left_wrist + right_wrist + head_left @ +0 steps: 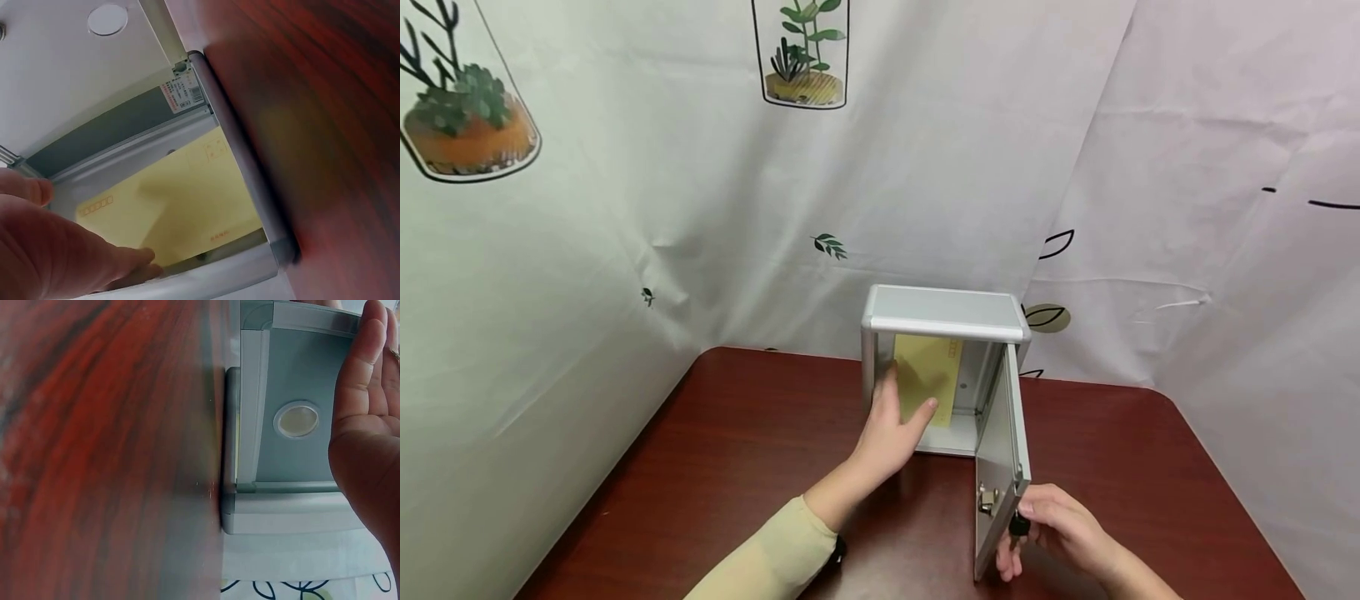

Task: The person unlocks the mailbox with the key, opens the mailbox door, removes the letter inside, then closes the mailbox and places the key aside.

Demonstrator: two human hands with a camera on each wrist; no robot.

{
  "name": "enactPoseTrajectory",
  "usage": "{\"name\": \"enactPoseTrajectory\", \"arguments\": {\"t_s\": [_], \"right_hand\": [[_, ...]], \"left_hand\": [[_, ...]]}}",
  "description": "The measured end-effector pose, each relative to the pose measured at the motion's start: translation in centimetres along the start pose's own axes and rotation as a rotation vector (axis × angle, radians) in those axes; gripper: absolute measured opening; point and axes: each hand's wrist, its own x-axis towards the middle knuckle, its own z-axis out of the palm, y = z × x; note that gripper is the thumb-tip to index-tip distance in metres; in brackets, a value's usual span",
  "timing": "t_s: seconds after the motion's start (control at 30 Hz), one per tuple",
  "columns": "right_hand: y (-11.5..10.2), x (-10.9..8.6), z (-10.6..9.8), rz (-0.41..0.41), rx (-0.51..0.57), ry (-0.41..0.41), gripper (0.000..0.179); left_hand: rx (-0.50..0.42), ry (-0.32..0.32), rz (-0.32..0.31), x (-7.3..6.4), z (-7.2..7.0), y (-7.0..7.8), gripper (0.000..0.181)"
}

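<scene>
A silver metal box (947, 308) stands with its door (1003, 442) swung out toward me. Inside leans a yellow envelope (925, 367), printed with small red squares at one end (97, 206). My left hand (883, 425) reaches into the opening with straight, spread fingers; its fingertips (140, 256) overlap the envelope's edge in the left wrist view. Beside the door's free edge, my right hand (1060, 525) has its fingers extended along the outer face, close around a black-headed key (1018, 525) at the lock. A metal latch (987, 500) shows on the inner face.
The box rests on a reddish-brown wooden table (760, 417). White cloth with plant prints (925, 167) hangs behind and at both sides. The door bears a round window (297, 420), and a printed label (181, 92) sticks inside the box.
</scene>
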Motion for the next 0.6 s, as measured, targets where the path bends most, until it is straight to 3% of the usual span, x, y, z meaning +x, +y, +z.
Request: {"name": "enactPoseTrajectory", "arguments": {"t_s": [0.37,0.6], "right_hand": [[-0.1,0.1,0.1,0.006,-0.004,0.002,0.052],[-0.1,0.3,0.2,0.003,-0.017,-0.003,0.051]], "left_hand": [[-0.026,0.062,-0.051,1.4,1.3,-0.5,0.105],[-0.066,0.092,-0.142,2.0,1.8,-0.6,0.104]]}}
